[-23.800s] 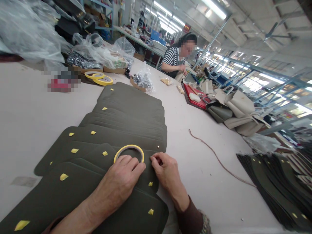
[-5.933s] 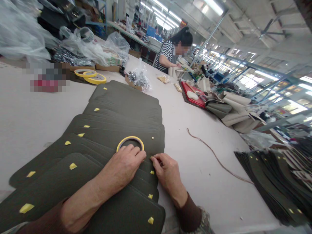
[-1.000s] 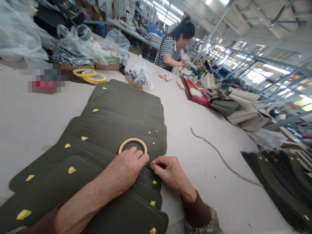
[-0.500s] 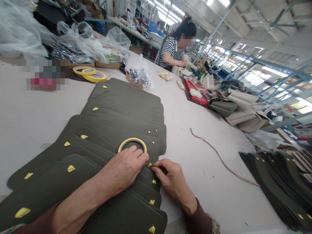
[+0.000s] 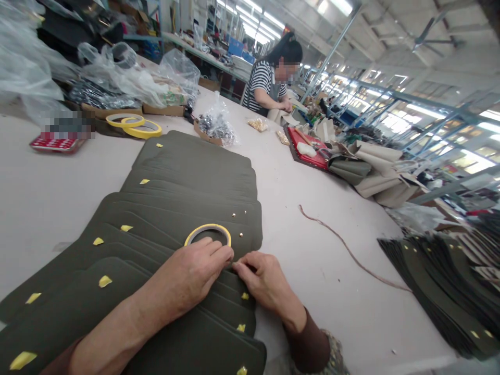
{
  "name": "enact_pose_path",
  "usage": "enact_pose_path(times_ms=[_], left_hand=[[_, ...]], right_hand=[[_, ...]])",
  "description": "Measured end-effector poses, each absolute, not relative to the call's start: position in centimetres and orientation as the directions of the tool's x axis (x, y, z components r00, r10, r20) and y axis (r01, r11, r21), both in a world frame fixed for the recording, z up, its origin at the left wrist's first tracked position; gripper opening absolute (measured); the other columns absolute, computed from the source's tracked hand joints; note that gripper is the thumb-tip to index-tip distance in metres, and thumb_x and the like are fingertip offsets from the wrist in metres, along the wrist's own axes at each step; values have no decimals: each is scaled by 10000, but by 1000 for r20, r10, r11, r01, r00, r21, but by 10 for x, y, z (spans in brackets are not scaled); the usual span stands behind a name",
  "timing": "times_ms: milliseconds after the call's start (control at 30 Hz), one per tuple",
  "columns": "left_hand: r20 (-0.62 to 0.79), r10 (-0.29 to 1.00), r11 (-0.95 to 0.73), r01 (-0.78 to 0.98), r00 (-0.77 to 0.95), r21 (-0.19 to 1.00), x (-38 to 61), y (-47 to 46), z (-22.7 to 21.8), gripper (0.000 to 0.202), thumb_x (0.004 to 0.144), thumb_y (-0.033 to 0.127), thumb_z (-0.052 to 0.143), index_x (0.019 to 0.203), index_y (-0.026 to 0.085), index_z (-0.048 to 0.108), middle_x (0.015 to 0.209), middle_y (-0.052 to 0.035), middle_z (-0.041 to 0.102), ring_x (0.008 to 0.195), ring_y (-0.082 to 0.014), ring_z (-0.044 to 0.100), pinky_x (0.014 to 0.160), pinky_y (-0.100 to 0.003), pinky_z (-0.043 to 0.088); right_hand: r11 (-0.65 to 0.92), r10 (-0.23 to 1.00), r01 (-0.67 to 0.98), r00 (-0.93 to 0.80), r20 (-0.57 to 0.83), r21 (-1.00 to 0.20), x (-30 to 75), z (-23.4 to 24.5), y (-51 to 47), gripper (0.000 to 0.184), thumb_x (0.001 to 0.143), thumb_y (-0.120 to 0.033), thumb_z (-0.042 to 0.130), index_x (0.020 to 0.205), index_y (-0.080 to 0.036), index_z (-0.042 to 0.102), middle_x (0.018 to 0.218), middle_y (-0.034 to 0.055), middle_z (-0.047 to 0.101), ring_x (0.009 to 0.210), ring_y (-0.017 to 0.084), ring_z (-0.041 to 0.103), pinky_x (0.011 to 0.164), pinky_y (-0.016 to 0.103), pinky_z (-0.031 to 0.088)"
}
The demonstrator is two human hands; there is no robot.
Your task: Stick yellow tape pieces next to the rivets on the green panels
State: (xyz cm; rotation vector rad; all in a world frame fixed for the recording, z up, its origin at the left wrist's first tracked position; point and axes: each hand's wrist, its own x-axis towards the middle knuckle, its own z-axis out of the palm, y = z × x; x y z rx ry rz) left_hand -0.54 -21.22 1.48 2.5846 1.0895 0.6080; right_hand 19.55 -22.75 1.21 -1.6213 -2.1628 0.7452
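Dark green flat panels (image 5: 191,172) overlap in a fanned row on the table, with small yellow tape pieces (image 5: 105,282) stuck near both side edges. My left hand (image 5: 199,268) rests on the panels, its fingers curled over the near side of a roll of yellow tape (image 5: 208,227). Close by at the panels' right edge, my right hand (image 5: 260,276) has thumb and forefinger pinched together, nearly touching my left fingertips. What lies in that pinch is hidden. A few small shiny studs (image 5: 241,235) lie on the panel beyond the tape roll.
Two more yellow tape rolls (image 5: 142,129) lie at the back left beside plastic bags (image 5: 133,78). A brown cord (image 5: 344,245) crosses the table to the right, near a stack of dark green strips (image 5: 441,291). Across the table, a co-worker (image 5: 269,78) handles material near a red tray (image 5: 308,148).
The view has shifted slightly, moving the scene a little left. My right fingertips have come closer to my left hand, and the yellow piece that showed beside them is out of sight.
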Motion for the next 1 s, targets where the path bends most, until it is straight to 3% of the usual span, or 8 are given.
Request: enact_pose_path(times_ms=[67, 133, 267, 367, 567, 767, 867, 1000], left_hand=[[341, 724, -688, 589, 600, 424, -8, -211, 13, 193, 964, 150, 425, 1012, 208, 603, 861, -13, 666, 796, -164, 604, 711, -278, 491], [426, 710, -704, 566, 560, 429, -9, -210, 11, 206, 975, 170, 422, 1076, 209, 597, 889, -13, 699, 804, -148, 647, 726, -254, 522], [491, 699, -714, 558, 521, 424, -10, -209, 7, 352, 992, 242, 439, 1343, 218, 460, 1090, -33, 737, 941, -132, 702, 828, -222, 549], [475, 709, -700, 595, 520, 394, -10, -209, 4, 438, 1002, 286, 415, 1427, 193, 364, 1152, -69, 730, 969, -150, 715, 826, -233, 566], [465, 714, -694, 612, 523, 378, -9, -211, 0, 333, 1002, 272, 404, 1319, 181, 448, 1108, -74, 739, 926, -160, 724, 772, -238, 566], [368, 762, -648, 633, 533, 425, -6, -212, 8, 190, 983, 197, 397, 1011, 219, 584, 855, 2, 701, 734, -128, 670, 637, -212, 503], [356, 767, -642, 648, 535, 410, -3, -213, 11, 225, 974, 165, 385, 885, 219, 585, 728, 18, 617, 651, -131, 608, 582, -223, 455], [446, 722, -688, 618, 530, 380, 3, -216, 13, 231, 971, 149, 385, 862, 204, 581, 708, 15, 577, 637, -133, 570, 577, -237, 432]], right_hand=[[216, 917, 750, -376, -135, -625, 200, 17, -226, 473, 960, -338, 528, 520, -173, 580, 499, -24, 530, 479, 95, 442, 484, 231, 296], [224, 915, 716, -387, -110, -661, 203, 20, -223, 483, 974, -344, 501, 531, -173, 593, 498, -23, 530, 479, 96, 444, 486, 230, 308], [290, 957, 573, -197, 215, -766, 201, 23, -219, 132, 897, -219, 598, 926, -181, 722, 814, 35, 707, 709, 146, 615, 663, 245, 469], [429, 903, 490, -242, 354, -759, 193, 23, -218, 186, 874, -170, 604, 1035, -192, 694, 895, 55, 716, 747, 153, 639, 710, 260, 513], [622, 781, 534, -376, 498, -572, 183, 14, -218, 191, 882, -112, 512, 918, -199, 679, 833, 67, 714, 783, 169, 652, 728, 275, 526], [589, 785, 647, -315, 533, -485, 180, 8, -220, 191, 843, -125, 508, 780, -203, 671, 683, 48, 687, 634, 159, 635, 608, 265, 495], [435, 890, 577, -162, 425, -691, 175, 12, -222, 135, 785, -149, 561, 722, -187, 674, 620, 24, 665, 541, 131, 597, 535, 240, 472], [-27, 1000, 255, 20, -23, -966, 177, 12, -214, 95, 737, -243, 612, 682, -173, 644, 512, -20, 611, 426, 105, 552, 427, 207, 448]])
